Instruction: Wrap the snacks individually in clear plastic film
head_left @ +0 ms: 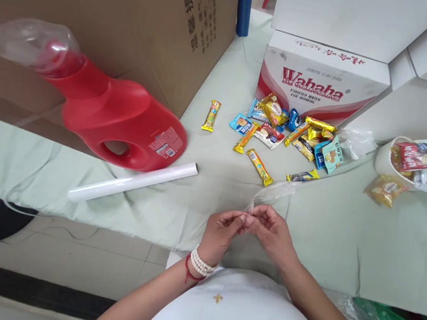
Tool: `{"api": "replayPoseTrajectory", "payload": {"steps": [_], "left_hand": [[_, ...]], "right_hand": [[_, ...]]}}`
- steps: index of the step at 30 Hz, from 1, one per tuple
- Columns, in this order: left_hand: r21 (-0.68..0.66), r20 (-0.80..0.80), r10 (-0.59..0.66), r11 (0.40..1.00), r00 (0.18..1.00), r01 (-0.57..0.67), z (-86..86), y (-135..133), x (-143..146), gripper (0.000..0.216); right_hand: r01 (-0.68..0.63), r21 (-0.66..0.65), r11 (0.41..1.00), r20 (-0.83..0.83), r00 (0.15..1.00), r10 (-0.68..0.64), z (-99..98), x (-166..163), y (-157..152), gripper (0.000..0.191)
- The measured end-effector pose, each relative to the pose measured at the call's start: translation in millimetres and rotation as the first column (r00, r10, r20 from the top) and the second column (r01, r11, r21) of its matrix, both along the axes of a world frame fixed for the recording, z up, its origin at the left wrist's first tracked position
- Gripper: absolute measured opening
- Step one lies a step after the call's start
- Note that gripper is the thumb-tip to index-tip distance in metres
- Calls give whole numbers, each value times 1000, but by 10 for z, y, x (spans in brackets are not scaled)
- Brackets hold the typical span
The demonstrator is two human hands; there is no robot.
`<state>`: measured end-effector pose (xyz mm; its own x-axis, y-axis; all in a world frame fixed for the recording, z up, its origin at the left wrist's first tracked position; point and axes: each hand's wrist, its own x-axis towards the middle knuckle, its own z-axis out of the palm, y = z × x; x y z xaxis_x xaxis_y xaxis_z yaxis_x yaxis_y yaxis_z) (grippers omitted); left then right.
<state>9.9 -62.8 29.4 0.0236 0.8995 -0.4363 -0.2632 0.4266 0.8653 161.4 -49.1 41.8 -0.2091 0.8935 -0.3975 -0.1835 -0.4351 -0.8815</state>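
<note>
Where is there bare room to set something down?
The pale green tablecloth is bare right of the right hand, below the white cup, and between the white tube and left hand. It is crowded before the Wahaha carton, where wrapped snacks lie scattered, and around the cup.

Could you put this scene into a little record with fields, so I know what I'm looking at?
Left hand: pinching the near end of some clear plastic; beaded bracelet at the wrist
Right hand: pinching at the same spot, touching the left
Beyond the hands: wrapped snacks scattered before a Wahaha box
To the left: red bottle with a handle; white roll beside it
To the right: white cup with snack packets
Surface: pale green cloth
</note>
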Motion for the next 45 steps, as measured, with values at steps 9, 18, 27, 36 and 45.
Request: {"api": "replayPoseTrajectory", "payload": {"steps": [9,18,27,36,45], "left_hand": [[-22,-149,157,987,976,-162,-80,25,-77,22],[259,-376,64,965,925,38,329,114,-55,55],[108,-420,-196,959,886,263,159,394,139,12],[9,-173,-59,998,983,62,38,182,220,30],[-28,-260,-38,999,965,32,-104,40,142,29]], "right_hand": [[122,25,992,126,984,-124,-84,160,-47,35],[32,225,974,212,974,-81,64,313,-107,17],[23,325,945,382,911,-154,51,432,-188,12],[-62,43,997,339,940,43,-35,678,-244,51],[200,15,980,309,931,-195,-112,461,175,34]]}}
